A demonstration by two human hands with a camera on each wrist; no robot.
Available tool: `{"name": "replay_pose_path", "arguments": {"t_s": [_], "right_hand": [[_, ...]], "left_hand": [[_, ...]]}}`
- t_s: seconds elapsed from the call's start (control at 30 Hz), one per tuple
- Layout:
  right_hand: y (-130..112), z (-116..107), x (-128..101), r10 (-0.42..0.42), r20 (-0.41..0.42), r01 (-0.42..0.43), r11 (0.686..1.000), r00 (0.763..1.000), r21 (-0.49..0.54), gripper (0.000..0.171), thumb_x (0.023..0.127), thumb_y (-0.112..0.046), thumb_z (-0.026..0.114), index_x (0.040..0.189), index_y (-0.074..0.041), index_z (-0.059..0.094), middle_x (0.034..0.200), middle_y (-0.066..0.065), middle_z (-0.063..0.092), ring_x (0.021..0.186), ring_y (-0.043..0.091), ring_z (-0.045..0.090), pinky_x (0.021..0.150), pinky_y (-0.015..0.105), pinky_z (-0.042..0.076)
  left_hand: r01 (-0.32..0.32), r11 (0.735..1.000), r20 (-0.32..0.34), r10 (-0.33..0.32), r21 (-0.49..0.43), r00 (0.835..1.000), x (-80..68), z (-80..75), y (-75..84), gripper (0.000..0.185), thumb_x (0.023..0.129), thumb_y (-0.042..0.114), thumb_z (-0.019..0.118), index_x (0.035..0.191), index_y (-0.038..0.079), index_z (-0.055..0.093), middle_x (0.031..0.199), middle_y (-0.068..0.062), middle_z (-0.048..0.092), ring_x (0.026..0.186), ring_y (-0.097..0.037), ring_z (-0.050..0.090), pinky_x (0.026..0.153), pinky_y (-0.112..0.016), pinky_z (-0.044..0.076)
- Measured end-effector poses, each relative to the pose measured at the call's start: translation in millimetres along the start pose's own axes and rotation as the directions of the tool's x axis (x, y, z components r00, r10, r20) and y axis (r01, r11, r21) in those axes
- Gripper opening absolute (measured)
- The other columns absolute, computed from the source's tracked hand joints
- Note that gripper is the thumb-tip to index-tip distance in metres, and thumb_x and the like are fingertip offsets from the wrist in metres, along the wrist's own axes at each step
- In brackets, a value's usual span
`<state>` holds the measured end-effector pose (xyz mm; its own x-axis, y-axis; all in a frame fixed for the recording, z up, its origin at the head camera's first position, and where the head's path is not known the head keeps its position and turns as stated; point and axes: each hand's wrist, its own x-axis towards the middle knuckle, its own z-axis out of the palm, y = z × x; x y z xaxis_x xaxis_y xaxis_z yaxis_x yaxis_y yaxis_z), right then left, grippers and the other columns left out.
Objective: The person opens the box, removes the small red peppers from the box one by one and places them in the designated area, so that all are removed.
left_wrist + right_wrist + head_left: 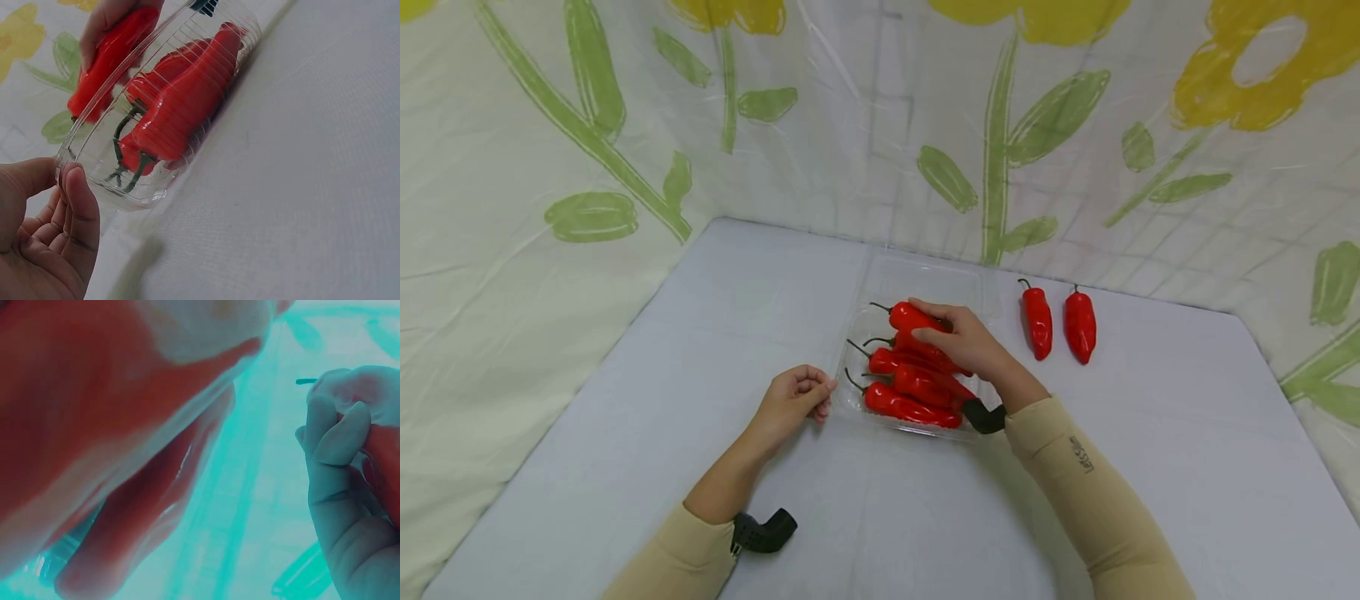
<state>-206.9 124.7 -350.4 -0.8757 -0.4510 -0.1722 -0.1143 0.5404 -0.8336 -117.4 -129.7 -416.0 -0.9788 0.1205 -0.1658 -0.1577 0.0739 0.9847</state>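
Observation:
A clear plastic clamshell box [103,94] lies on the table with its lid [928,279] folded back towards the wall. Several glossy red peppers [898,404] with dark green stems lie in it side by side, stems to the left. My left hand [793,396] pinches the box's left rim between thumb and finger, as the left wrist view shows close up. Over the back of the box, my right hand [962,337] grips another red pepper [910,317], its fingers and thumb around the body. That pepper [119,59] shows above the rim in the left wrist view.
Two more red peppers, one [1037,321] beside the other [1080,325], lie on the table right of the box. A white cloth covers the table [760,308]. Behind it hangs a curtain [835,150] printed with yellow flowers. The right wrist view is strongly tinted.

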Motion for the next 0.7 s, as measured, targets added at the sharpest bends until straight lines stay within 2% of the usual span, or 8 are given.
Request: {"name": "replay_pose_path", "arguments": {"t_s": [0.1, 0.27, 0.57, 0.7], "right_hand": [[0, -2, -4, -0.022, -0.007, 0.022, 1.0, 1.0, 0.005, 0.052, 0.092, -0.026, 0.058, 0.141, -0.022, 0.041, 0.134, 0.008, 0.052, 0.111, 0.025, 0.05, 0.086, 0.033, 0.051], [0, -8, -12, -0.023, -0.023, 0.024, 1.0, 0.999, 0.005, 0.05, 0.091, -0.03, 0.059, 0.139, -0.024, 0.044, 0.128, 0.007, 0.057, 0.101, 0.023, 0.052, 0.074, 0.025, 0.05], [-6, -24, -22, -0.006, -0.088, 0.006, 1.0, 0.996, -0.003, 0.048, 0.089, -0.032, 0.062, 0.135, -0.025, 0.049, 0.122, 0.007, 0.061, 0.1, 0.024, 0.054, 0.075, 0.028, 0.052], [-6, -29, -24, 0.001, -0.115, 0.002, 1.0, 0.993, 0.028, 0.047, 0.089, -0.03, 0.062, 0.134, -0.023, 0.051, 0.121, 0.009, 0.061, 0.101, 0.024, 0.055, 0.075, 0.026, 0.053]], "left_hand": [[0.001, 1.0, 0.003, -0.001, 0.001, 1.0, 0.0, -0.1, -0.7, 0.019, 0.092, 0.006, 0.057, 0.096, -0.011, 0.049, 0.064, 0.001, 0.053, 0.055, -0.006, 0.052, 0.055, -0.019, 0.05], [0.001, 1.0, 0.004, -0.001, 0.003, 1.0, -1.0, 0.5, 0.8, 0.019, 0.091, 0.007, 0.057, 0.096, -0.01, 0.049, 0.064, 0.001, 0.053, 0.055, -0.007, 0.052, 0.055, -0.019, 0.05], [0.006, 1.0, -0.007, -0.006, 0.002, 1.0, 0.0, 0.7, 0.1, 0.018, 0.091, 0.007, 0.057, 0.096, -0.009, 0.05, 0.064, 0.001, 0.053, 0.055, -0.006, 0.052, 0.054, -0.019, 0.05], [-0.025, 1.0, -0.003, 0.025, -0.005, 1.0, -0.7, 0.8, -1.1, 0.02, 0.091, 0.011, 0.059, 0.094, -0.007, 0.051, 0.064, 0.002, 0.053, 0.055, -0.006, 0.052, 0.054, -0.019, 0.05]]}}
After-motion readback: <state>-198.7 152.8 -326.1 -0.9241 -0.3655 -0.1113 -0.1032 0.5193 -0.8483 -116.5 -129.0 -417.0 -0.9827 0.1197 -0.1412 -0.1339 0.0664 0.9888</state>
